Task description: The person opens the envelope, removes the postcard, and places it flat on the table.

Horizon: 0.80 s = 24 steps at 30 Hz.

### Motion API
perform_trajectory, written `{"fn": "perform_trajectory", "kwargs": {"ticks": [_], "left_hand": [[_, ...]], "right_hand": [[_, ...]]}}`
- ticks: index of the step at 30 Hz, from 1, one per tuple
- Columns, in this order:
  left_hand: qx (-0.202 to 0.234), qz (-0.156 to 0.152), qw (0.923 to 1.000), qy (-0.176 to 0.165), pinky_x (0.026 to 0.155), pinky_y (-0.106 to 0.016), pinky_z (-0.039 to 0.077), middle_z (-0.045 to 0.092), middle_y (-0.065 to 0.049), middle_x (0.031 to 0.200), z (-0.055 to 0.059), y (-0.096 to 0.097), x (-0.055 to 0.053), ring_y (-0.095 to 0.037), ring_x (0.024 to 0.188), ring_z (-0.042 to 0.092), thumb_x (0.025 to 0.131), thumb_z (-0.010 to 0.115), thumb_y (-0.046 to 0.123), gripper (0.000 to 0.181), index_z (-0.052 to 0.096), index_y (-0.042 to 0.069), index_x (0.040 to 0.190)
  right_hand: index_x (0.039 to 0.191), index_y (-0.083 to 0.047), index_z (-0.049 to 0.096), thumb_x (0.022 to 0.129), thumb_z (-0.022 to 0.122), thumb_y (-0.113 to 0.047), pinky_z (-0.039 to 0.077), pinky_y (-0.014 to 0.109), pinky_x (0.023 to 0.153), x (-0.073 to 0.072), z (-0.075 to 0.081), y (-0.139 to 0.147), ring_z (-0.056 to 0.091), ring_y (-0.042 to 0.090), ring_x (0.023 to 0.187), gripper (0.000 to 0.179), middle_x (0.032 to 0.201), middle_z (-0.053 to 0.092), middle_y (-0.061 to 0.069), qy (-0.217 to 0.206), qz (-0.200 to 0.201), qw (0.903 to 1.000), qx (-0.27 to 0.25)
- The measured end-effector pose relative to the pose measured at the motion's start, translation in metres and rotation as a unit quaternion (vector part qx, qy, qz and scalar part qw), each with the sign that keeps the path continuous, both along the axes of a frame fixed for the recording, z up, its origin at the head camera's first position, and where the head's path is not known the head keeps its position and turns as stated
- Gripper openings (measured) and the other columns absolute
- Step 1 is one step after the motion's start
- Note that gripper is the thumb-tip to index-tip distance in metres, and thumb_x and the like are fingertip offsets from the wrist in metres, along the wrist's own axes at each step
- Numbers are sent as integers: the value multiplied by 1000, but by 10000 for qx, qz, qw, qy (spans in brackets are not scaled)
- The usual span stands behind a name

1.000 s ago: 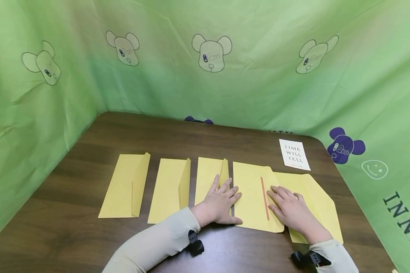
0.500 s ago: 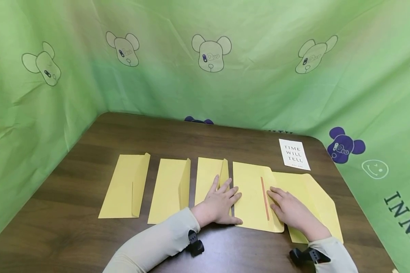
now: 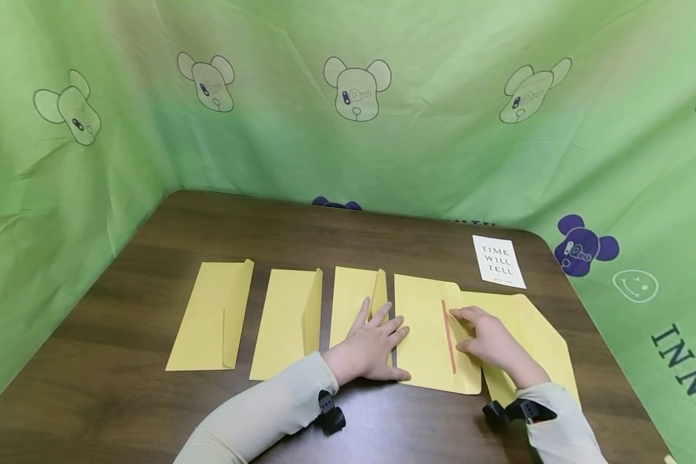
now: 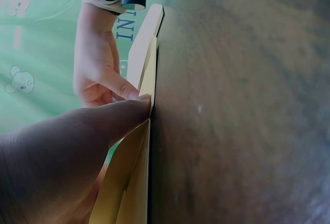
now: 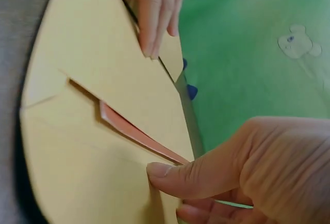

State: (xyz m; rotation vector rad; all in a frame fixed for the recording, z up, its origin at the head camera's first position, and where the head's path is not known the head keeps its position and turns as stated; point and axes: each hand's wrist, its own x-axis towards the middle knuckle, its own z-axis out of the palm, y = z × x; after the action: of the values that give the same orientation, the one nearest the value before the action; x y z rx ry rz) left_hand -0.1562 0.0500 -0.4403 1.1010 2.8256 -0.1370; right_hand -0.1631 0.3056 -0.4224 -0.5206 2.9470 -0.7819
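Observation:
An envelope (image 3: 419,328) of yellow paper lies with its flap spread to the right. In its mouth shows the edge of a pinkish-red sheet (image 5: 139,136); the rest is hidden inside. My left hand (image 3: 374,351) lies with fingers spread over this envelope's left edge and the neighbouring yellow envelope (image 3: 350,290). Over the flap is my right hand (image 3: 490,341), thumb and index finger apart, just right of the red edge. In the right wrist view the thumb (image 5: 175,177) is at the flap; whether the other fingers touch paper is unclear.
Two more yellow envelopes, one (image 3: 209,322) at far left and one (image 3: 284,316) beside it, have partly raised flaps. Another envelope (image 3: 539,341) lies at right, its flap spread. A white printed card (image 3: 499,261) is at the back right of the brown table (image 3: 301,225). Green cloth (image 3: 278,148) surrounds the table.
My right hand has risen slightly off the flap and shifted a little left, its thumb and index finger now farther apart. The left hand and the envelopes stay put.

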Motion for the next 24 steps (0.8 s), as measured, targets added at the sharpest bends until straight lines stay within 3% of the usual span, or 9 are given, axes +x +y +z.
{"fn": "perform_trajectory", "kwargs": {"ticks": [8, 11, 17, 24], "left_hand": [[-1, 23, 10000, -44, 119, -54, 3, 30, 9, 160, 1, 0, 0, -22, 151, 13, 88, 44, 79, 84, 35, 30, 156], [-5, 28, 10000, -56, 119, -55, 3, 30, 9, 160, 0, 0, 0, -22, 151, 13, 87, 44, 79, 85, 35, 30, 156], [-29, 16, 10000, 4, 118, -55, 4, 30, 10, 160, -1, 0, -1, -22, 151, 13, 88, 43, 79, 84, 35, 31, 156], [-21, 16, 10000, -18, 118, -55, 4, 30, 10, 160, -2, -1, -2, -22, 151, 13, 88, 43, 79, 84, 35, 31, 156]], "right_hand": [[143, 14, 37, 58, 74, 16, 54, 30, 65, -17, -8, 6, 60, 30, 89, 92, 128, 50, 32, -1195, -140, 9853, -1211], [147, 12, 31, 58, 74, 18, 54, 29, 63, -22, -10, 9, 57, 27, 85, 99, 119, 50, 30, -1516, -111, 9780, -1429], [150, 8, 28, 57, 73, 18, 53, 29, 62, -29, -11, 14, 53, 25, 81, 104, 106, 51, 23, -1858, 82, 9660, -1798], [150, 7, 29, 61, 79, 13, 53, 28, 67, -34, -12, 18, 50, 25, 91, 102, 132, 43, 30, -1879, 247, 9556, -2256]]}}
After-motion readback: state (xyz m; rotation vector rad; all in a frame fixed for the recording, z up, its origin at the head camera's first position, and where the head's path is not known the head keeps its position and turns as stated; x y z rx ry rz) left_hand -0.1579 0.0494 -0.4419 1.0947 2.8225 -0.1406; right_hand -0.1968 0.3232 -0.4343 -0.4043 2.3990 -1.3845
